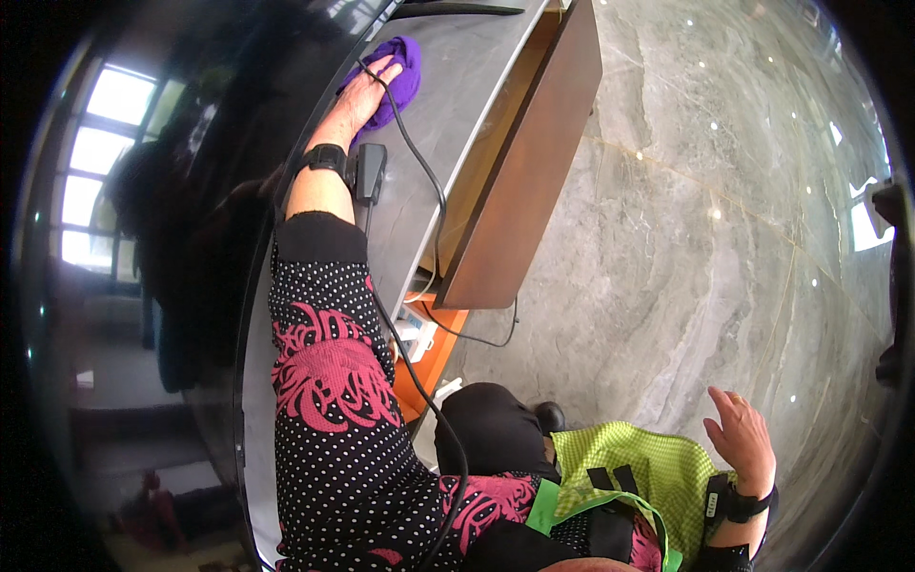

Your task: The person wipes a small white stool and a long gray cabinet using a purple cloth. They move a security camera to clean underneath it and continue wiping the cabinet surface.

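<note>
My left hand (372, 86) reaches far forward and presses a bunched purple cloth (406, 68) onto the grey stone-look top of a low cabinet (447, 86). The fingers are partly sunk into the cloth's folds. A thin black cable (414, 146) runs across that hand and down over the cabinet's edge. Just behind the wrist lies a black power adapter (371, 171). My right hand (741, 436) is out at my other side above the floor, holding nothing, its thumb and fingers apart.
A large glossy black screen (193, 300) stands along the cabinet's left side. A brown wooden drawer front (525, 171) juts out on the right. Below it, an orange compartment (447, 336) holds white items and cables. Grey marble-look floor (665, 236) lies beyond.
</note>
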`<action>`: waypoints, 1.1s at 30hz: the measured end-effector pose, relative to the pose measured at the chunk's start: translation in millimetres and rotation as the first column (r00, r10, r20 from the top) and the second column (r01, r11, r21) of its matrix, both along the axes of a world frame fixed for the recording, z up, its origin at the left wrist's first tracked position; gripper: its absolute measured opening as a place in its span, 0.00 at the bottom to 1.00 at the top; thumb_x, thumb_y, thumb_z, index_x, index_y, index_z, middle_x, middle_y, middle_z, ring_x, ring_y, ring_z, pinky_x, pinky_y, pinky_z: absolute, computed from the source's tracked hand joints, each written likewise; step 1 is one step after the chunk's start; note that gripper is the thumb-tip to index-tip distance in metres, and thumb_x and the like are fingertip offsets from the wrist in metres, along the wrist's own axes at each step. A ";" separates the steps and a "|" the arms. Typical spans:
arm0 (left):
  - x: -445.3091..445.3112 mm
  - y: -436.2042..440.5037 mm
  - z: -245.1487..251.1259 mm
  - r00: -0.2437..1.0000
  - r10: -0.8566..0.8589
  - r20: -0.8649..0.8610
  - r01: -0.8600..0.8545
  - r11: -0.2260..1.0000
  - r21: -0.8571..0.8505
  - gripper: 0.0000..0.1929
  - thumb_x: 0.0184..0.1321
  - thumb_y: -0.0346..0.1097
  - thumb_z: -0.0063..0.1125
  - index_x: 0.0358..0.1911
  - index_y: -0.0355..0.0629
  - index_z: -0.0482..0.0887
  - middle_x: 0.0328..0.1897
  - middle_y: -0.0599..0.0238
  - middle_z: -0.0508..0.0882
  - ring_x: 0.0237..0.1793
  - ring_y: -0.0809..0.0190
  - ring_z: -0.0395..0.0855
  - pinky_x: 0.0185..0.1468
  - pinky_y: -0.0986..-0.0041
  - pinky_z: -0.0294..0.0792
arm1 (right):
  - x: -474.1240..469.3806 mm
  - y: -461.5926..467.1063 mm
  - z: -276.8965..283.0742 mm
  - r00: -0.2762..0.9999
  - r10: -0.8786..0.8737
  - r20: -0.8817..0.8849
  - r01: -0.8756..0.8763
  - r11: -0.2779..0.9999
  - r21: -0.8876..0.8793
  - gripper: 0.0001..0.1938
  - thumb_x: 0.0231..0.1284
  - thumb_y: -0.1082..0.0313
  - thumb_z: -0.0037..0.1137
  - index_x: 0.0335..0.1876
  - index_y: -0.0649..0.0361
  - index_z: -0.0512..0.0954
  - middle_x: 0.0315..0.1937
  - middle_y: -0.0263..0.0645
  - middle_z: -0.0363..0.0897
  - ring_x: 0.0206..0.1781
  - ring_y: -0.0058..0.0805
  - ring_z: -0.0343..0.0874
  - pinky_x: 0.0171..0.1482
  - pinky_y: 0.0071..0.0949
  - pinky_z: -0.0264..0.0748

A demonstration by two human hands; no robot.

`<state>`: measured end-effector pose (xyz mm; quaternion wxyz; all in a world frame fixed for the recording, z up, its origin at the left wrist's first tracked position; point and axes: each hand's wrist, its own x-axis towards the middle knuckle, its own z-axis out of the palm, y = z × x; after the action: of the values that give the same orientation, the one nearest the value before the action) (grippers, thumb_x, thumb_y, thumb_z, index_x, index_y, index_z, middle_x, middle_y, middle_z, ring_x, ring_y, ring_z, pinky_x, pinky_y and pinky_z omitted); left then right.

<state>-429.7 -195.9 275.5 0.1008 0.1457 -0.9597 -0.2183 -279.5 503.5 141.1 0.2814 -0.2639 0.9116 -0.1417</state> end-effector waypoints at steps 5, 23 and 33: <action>42.3 16.6 1.6 0.999 -0.031 0.027 0.031 1.000 -0.005 0.37 0.75 0.64 0.47 0.76 0.44 0.71 0.80 0.51 0.72 0.81 0.50 0.65 0.83 0.62 0.54 | 0.0 0.4 1.3 0.999 0.044 0.006 -0.044 0.999 -0.007 0.28 0.60 0.68 0.67 0.67 0.59 0.74 0.55 0.47 0.82 0.57 0.50 0.81 0.56 0.47 0.79; 269.9 161.1 32.5 0.979 0.103 0.177 -0.067 0.978 -0.198 0.36 0.53 0.42 0.68 0.70 0.40 0.80 0.79 0.44 0.72 0.79 0.44 0.69 0.81 0.61 0.61 | 3.3 1.8 -0.2 0.989 0.148 -0.023 -0.150 0.985 -0.091 0.29 0.62 0.66 0.68 0.69 0.55 0.74 0.58 0.46 0.83 0.59 0.51 0.82 0.59 0.46 0.80; 317.4 170.8 66.2 0.894 0.307 -0.325 0.184 0.410 0.894 0.35 0.49 0.24 0.50 0.68 0.34 0.75 0.64 0.51 0.83 0.62 0.55 0.84 0.63 0.62 0.81 | 0.6 6.0 -10.7 0.993 0.120 -0.001 -0.120 0.985 -0.124 0.29 0.62 0.66 0.66 0.70 0.56 0.74 0.60 0.52 0.82 0.61 0.55 0.80 0.60 0.48 0.79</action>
<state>-112.3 -25.1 341.7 0.2283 0.1597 -0.6291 -0.7257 -278.9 509.5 130.4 0.2756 -0.3348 0.8826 -0.1816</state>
